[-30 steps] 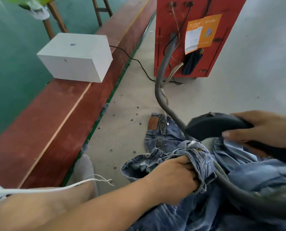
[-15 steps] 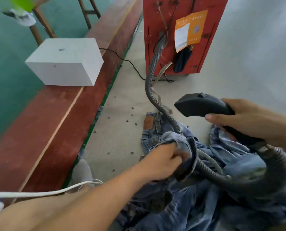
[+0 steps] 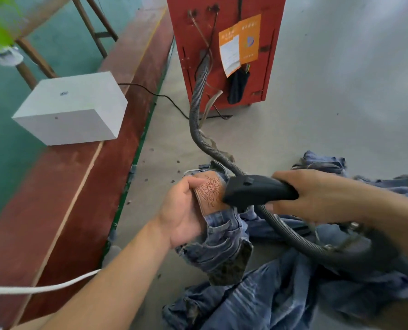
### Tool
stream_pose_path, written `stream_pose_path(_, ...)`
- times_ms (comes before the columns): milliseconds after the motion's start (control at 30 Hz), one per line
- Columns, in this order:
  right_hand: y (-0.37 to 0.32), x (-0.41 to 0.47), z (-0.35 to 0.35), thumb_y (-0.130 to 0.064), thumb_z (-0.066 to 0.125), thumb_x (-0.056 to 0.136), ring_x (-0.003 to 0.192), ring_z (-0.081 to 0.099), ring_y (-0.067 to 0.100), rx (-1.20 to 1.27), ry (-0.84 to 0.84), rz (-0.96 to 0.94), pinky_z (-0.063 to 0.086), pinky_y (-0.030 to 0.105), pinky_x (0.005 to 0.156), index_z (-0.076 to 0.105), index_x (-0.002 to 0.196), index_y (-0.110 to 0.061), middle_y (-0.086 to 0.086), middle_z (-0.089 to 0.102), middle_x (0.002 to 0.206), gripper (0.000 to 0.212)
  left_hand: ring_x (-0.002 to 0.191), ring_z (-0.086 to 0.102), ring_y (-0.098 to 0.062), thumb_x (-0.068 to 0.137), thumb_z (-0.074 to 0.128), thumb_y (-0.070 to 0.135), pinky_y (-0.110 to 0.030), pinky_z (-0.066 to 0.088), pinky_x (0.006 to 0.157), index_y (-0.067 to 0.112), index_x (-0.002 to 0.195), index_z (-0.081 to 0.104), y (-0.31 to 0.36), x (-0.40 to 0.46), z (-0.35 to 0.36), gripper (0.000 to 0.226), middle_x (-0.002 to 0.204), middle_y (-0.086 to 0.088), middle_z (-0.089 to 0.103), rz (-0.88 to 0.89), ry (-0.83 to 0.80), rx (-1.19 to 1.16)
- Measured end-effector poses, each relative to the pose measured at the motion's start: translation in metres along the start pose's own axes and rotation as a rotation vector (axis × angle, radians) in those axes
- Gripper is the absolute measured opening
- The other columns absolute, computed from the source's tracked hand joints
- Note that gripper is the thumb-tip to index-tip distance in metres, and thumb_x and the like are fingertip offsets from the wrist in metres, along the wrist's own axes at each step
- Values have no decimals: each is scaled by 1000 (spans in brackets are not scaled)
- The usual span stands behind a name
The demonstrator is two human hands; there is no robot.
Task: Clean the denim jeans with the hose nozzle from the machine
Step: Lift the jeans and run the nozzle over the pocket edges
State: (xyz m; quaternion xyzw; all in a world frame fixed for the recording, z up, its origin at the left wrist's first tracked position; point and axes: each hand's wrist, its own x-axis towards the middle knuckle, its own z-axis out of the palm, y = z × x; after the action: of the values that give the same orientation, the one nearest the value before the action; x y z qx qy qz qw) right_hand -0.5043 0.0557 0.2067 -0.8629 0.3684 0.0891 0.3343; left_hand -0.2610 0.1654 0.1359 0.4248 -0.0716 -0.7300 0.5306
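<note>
Blue denim jeans [image 3: 224, 241] lie crumpled on the grey floor. My left hand [image 3: 184, 210] grips their waistband and holds it up, with the brown leather patch [image 3: 209, 192] facing me. My right hand [image 3: 317, 194] grips the black hose nozzle [image 3: 253, 190], whose tip sits against the patch's right edge. A grey ribbed hose [image 3: 198, 110] runs from the red machine [image 3: 224, 44] at the back, passes under the nozzle and loops round to my right hand.
A white box [image 3: 72, 108] stands on the long red-brown board [image 3: 55, 198] on the left. A black cable [image 3: 160, 96] crosses the floor to the machine. A white cord [image 3: 43, 288] runs by my left forearm. More denim [image 3: 324, 160] lies at the right.
My left hand has lifted and turned the waistband, so the leather patch now faces up. My right hand has brought the nozzle down and left onto the patch.
</note>
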Motion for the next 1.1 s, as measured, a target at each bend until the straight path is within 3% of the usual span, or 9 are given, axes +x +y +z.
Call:
stream_pose_path(67, -2, 10, 5, -48, 66, 95, 48, 59, -3, 58, 156, 48, 40, 14, 44, 56, 92, -32, -27, 64, 61, 19, 121, 61, -39, 92, 43, 30, -51, 52, 105, 1, 142, 58, 2, -2, 3, 60, 138, -26, 61, 2, -72, 9)
stream_pose_path(167, 1, 18, -2, -41, 67, 98, 39, 57, 10, 346, 316, 159, 44, 21, 39, 57, 96, -24, -4, 63, 50, 20, 113, 67, -38, 87, 47, 25, -49, 56, 99, -1, 127, 68, 10, -3, 4, 52, 127, -25, 67, 35, -118, 5)
stream_pose_path(300, 6, 6, -10, -44, 70, 94, 42, 61, 17, 366, 184, 112, 47, 23, 41, 60, 93, -33, 3, 67, 56, 14, 100, 68, -37, 84, 42, 19, -46, 59, 89, -4, 119, 64, 27, 0, 1, 47, 111, -22, 68, 101, -109, -45)
stream_pose_path(433, -8, 0, 9, -47, 71, 92, 50, 62, 0, 70, -61, -26, 45, 13, 49, 58, 90, -38, -23, 68, 69, 17, 121, 56, -42, 89, 36, 24, -55, 46, 107, -2, 137, 53, 28, 5, 3, 58, 135, -28, 55, 77, -154, -57)
stream_pose_path(533, -15, 7, 21, -47, 70, 94, 57, 61, -4, 107, 58, -41, 44, 11, 52, 59, 92, -34, -31, 65, 72, 18, 106, 66, -39, 93, 37, 32, -55, 51, 100, 2, 110, 67, 27, 8, 7, 46, 119, -25, 64, 18, -131, 9)
stream_pose_path(633, -13, 12, 15, -41, 69, 97, 43, 59, 8, 402, 265, 64, 48, 18, 45, 58, 95, -29, -9, 65, 55, 16, 93, 68, -37, 91, 46, 26, -49, 58, 91, 0, 108, 64, 32, 10, 9, 36, 107, -24, 66, -26, 36, 139)
stream_pose_path(733, -6, 5, -1, -39, 69, 98, 43, 58, 18, 510, 239, 94, 51, 29, 46, 59, 90, -27, 1, 64, 53, 17, 114, 64, -40, 101, 37, 19, -50, 52, 103, -8, 133, 57, 33, 12, 8, 47, 130, -29, 63, -34, 88, 186)
stream_pose_path(900, -17, -5, 10, -47, 71, 92, 43, 60, 3, 114, -5, 5, 43, 15, 43, 58, 87, -40, -14, 68, 60, 16, 143, 46, -39, 111, 26, 40, -52, 33, 121, -3, 151, 45, 32, 18, 10, 61, 151, -25, 51, -48, 26, 151)
stream_pose_path(1100, -28, 6, 23, -39, 68, 98, 42, 58, 15, 450, 242, 95, 50, 27, 45, 58, 92, -26, -2, 62, 51, 17, 138, 52, -38, 104, 27, 67, -48, 39, 118, 1, 143, 57, 27, 18, 18, 82, 147, -24, 55, -93, -112, 152)
